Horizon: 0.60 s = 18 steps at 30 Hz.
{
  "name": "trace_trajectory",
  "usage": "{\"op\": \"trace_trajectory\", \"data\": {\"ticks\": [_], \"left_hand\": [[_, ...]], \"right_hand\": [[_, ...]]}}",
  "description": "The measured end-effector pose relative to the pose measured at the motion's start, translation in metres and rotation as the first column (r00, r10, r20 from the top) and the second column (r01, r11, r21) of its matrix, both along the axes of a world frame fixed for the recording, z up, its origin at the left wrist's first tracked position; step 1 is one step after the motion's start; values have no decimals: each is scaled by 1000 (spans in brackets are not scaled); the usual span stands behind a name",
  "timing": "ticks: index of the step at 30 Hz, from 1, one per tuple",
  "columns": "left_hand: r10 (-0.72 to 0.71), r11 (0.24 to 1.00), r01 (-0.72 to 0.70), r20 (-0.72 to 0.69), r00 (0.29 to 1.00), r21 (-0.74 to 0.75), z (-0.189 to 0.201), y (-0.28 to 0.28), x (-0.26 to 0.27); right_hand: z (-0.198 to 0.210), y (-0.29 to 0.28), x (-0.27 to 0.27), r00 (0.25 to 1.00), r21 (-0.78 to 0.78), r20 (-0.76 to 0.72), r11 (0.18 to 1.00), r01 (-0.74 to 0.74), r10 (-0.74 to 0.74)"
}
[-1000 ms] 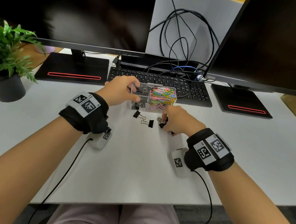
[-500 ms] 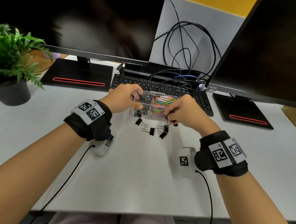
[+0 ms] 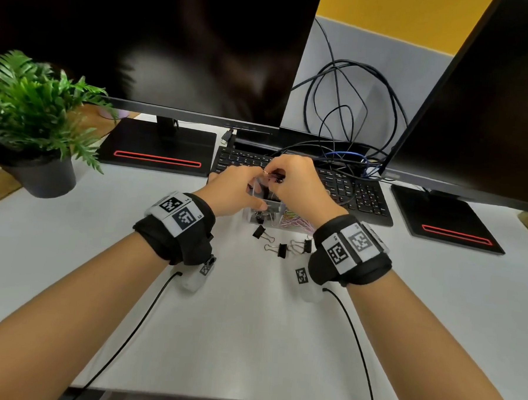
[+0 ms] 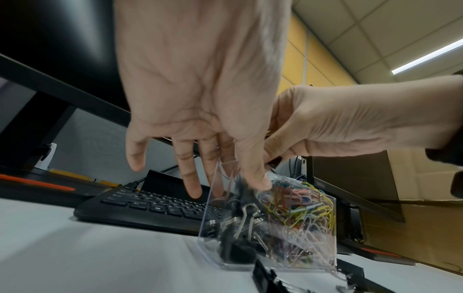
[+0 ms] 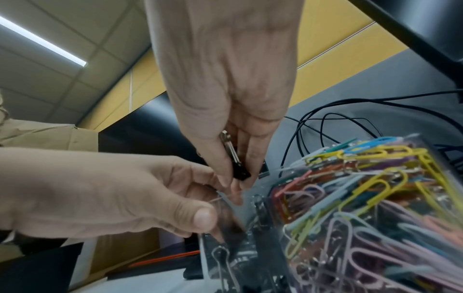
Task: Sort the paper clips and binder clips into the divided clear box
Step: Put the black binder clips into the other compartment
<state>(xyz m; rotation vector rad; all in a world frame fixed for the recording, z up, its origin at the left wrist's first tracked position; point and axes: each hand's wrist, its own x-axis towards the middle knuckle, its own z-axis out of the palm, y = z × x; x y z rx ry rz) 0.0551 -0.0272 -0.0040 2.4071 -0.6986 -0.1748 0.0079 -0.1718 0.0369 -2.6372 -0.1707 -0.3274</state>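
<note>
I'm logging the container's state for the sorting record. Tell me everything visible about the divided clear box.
The divided clear box is transparent, hard-looking plastic, open-topped and upright on the white desk in front of the keyboard. A clear divider splits it: black binder clips fill the person's left compartment, coloured paper clips the right. The left hand holds its left wall, thumb on the near face; the right hand pinches a binder clip above it.

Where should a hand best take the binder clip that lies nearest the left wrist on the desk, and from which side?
Pinch the binder clip by its black body from above, fingers on its two flat faces. It lies flat on the desk, its wire handles pointing toward the person and right, apart from the other clips, so the body is free.
</note>
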Motion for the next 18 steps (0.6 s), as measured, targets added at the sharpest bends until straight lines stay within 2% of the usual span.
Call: {"op": "trace_trajectory", "data": {"ticks": [5, 10, 15, 18], "left_hand": [[3, 1000, -3, -5, 1000, 10, 0, 0, 0], [2, 1000, -2, -22, 1000, 0, 2, 0, -2], [10, 1000, -10, -29, 1000, -9, 3, 0, -3], [4, 1000, -4, -26, 1000, -5, 2, 0, -3]], "right_hand": [[3, 1, -2, 999, -6, -26, 999, -32, 32], [16, -6, -9, 1000, 7, -15, 1000, 2, -2], [25, -39, -18, 979, 192, 55, 964, 184, -198], [22, -66, -30, 936, 250, 24, 909, 335, -351]]}}
